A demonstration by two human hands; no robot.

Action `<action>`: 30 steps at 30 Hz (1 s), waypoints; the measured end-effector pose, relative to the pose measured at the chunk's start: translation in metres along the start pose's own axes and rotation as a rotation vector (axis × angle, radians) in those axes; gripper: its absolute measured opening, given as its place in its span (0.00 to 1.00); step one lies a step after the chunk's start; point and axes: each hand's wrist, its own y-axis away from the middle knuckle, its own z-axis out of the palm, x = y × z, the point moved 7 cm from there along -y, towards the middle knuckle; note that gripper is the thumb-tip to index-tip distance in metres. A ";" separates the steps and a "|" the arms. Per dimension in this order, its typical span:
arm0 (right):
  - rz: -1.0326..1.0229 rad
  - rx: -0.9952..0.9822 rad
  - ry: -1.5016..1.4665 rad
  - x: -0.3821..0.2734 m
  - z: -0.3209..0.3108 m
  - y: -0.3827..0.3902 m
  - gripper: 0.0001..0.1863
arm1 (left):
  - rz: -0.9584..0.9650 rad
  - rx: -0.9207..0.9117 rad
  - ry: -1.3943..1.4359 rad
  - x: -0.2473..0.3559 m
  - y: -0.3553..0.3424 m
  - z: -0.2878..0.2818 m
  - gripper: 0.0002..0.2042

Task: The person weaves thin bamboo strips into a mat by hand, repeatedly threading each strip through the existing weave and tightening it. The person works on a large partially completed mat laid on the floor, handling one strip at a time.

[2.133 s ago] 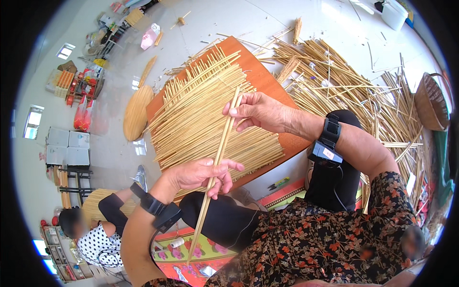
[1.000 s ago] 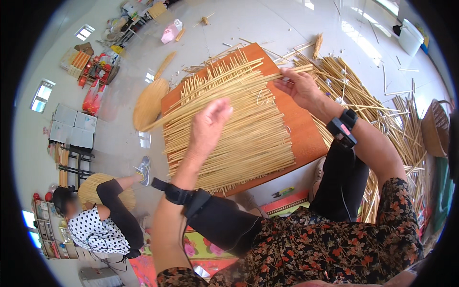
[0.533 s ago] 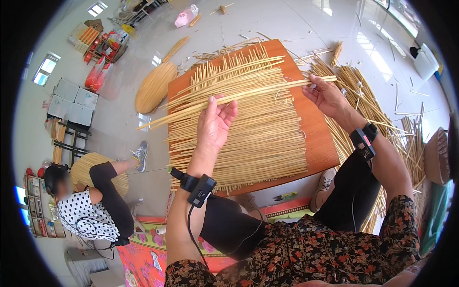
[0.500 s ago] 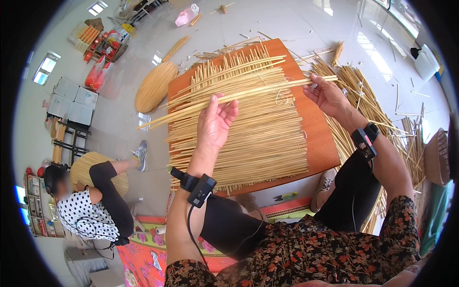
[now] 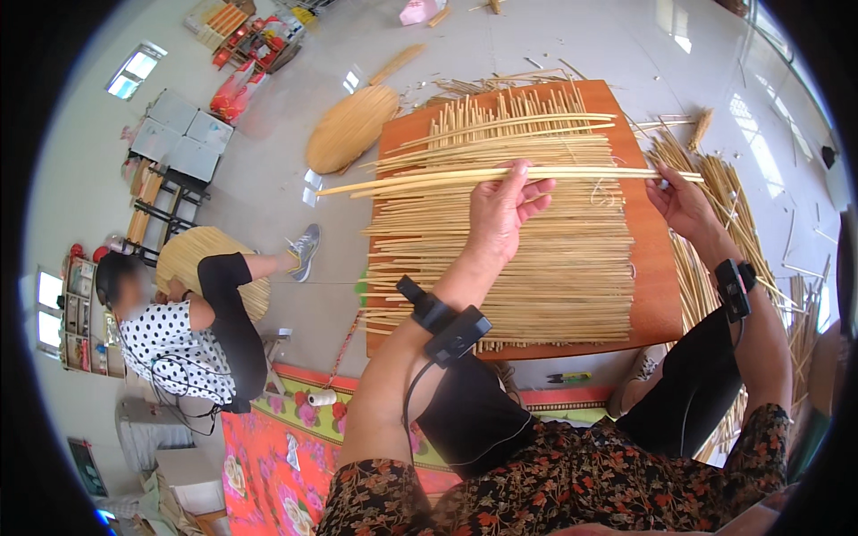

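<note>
Several long pale reed sticks (image 5: 406, 187) lie level across both hands above a board. My left hand (image 5: 503, 211) grips them near the middle, thumb up against the sticks and fingers curled. At their right end, my right hand (image 5: 679, 202) pinches the sticks between thumb and fingers. Beneath them, a dense row of parallel reeds (image 5: 500, 286) covers most of the orange-brown wooden board (image 5: 657, 299), with shorter reeds along the far side and a loop of pale string (image 5: 606, 192) near the right.
A loose reed pile (image 5: 733, 214) lies right of the board. Behind and left stands an oval woven panel (image 5: 349, 129). Another person (image 5: 183, 348) in polka dots sits at left beside a reed piece (image 5: 188, 241). A thread spool (image 5: 322, 398) rests near a floral mat (image 5: 259, 447).
The sticks swung from steep to crosswise, and now look flatter than half a second ago. My left hand came up under them. The whole view has shifted, putting board and hands farther right.
</note>
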 end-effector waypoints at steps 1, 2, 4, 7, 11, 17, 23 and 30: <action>0.017 0.027 0.005 0.000 -0.002 -0.001 0.06 | -0.001 0.008 -0.004 0.000 -0.001 0.000 0.11; 0.015 0.033 0.005 0.000 -0.001 -0.003 0.06 | -0.002 0.016 -0.010 0.000 -0.002 0.000 0.11; 0.015 0.053 0.008 0.001 -0.004 -0.004 0.07 | 0.012 0.011 -0.014 0.001 -0.003 -0.001 0.12; 0.003 0.058 0.015 -0.003 -0.009 -0.008 0.07 | 0.019 0.014 -0.005 0.002 -0.006 -0.004 0.14; -0.006 0.057 0.010 -0.008 -0.013 -0.010 0.06 | 0.047 0.007 -0.027 0.007 -0.007 -0.006 0.18; 0.004 0.038 -0.009 -0.014 -0.014 -0.007 0.06 | 0.045 0.021 -0.085 0.011 -0.005 -0.004 0.21; 0.001 0.002 -0.014 -0.015 -0.010 -0.004 0.06 | 0.046 0.019 -0.082 0.011 -0.008 -0.010 0.21; 0.023 -0.031 -0.023 -0.016 -0.009 -0.002 0.06 | 0.041 0.050 -0.093 0.014 -0.007 -0.010 0.18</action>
